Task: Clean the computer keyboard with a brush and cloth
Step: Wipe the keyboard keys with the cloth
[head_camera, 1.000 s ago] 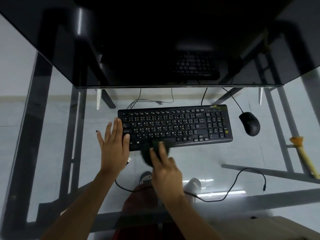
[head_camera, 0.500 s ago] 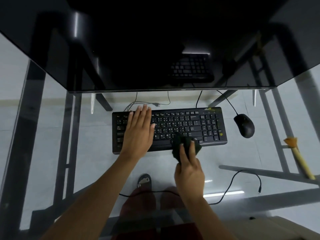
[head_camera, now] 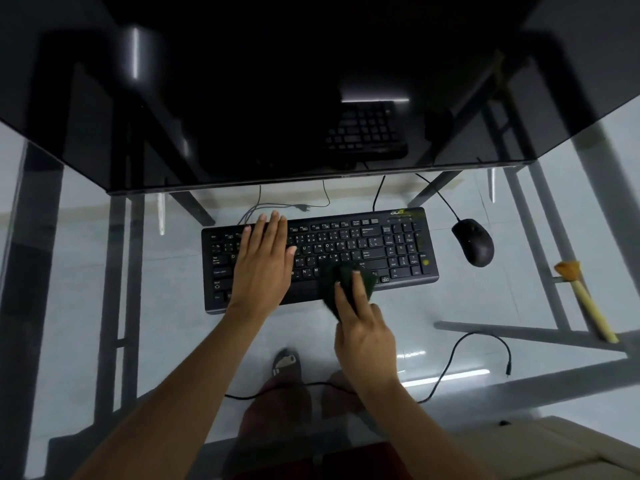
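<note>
Your left hand (head_camera: 265, 261) lies flat, fingers straight, on the left half of the black computer keyboard (head_camera: 363, 251) on the glass desk (head_camera: 450, 299). Your right hand (head_camera: 363, 334) presses a dark crumpled cloth (head_camera: 341, 282) against the keyboard's front edge. A black mouse (head_camera: 473, 241) sits right of the keyboard, and a wooden-handled brush (head_camera: 585, 299) lies further right.

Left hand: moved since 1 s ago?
Yes. The left hand went from beside the keyboard's left end, on the glass, to lying flat across its left keys.
</note>
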